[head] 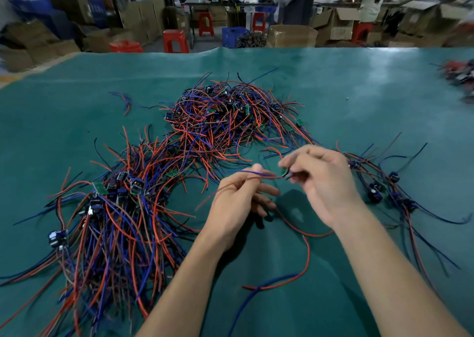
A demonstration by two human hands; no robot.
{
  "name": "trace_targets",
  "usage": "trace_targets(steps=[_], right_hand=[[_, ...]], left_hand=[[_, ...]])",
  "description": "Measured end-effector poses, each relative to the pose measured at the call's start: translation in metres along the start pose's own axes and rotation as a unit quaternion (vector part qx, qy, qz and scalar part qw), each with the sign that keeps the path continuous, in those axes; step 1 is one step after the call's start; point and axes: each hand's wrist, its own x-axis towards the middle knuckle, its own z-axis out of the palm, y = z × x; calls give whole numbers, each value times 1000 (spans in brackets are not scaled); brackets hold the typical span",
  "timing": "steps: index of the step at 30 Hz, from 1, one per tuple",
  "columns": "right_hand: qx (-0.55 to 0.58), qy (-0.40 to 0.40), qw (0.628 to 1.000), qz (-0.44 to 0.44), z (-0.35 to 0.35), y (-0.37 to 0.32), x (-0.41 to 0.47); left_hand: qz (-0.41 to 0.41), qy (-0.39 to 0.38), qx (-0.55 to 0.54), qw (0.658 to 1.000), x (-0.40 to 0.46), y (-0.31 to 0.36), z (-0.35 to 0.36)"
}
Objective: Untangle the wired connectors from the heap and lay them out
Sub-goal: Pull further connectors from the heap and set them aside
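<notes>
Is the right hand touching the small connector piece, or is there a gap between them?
Touching. The head view shows the right hand pinching the small connector between fingertips, while the left hand holds its blue wire.

Two bare hands work above one green table mat (pixel 333 85). Three masses of red, blue and black wired connectors lie on it: a far heap (pixel 230 116), a near-left bundle (pixel 115 208) and a sparser spread at right (pixel 389 190). Four red stools (pixel 175 41) stand beyond.
</notes>
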Motion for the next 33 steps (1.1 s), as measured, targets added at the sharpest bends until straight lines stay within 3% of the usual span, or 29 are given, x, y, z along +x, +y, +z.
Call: trace_targets(steps=[4, 13, 18, 22, 25, 29, 33], right_hand=[[-135, 16, 989, -55, 11, 16, -3], [-147, 31, 987, -62, 11, 21, -5], [-112, 84, 990, -8, 10, 22, -1], [-79, 0, 994, 69, 12, 22, -3], [-88, -36, 995, 42, 9, 18, -3], [-183, 35, 982, -22, 1, 19, 2], [-184, 74, 979, -57, -4, 18, 5]], left_hand=[[-2, -18, 1, 1000, -1, 1, -2], [23, -14, 82, 996, -1, -2, -4], [27, 5, 90, 996, 2, -5, -5], [16, -6, 89, 996, 1, -6, -5], [10, -11, 106, 994, 1, -6, -5], [10, -25, 118, 993, 1, -5, -4], [12, -37, 122, 992, 0, -5, -3]])
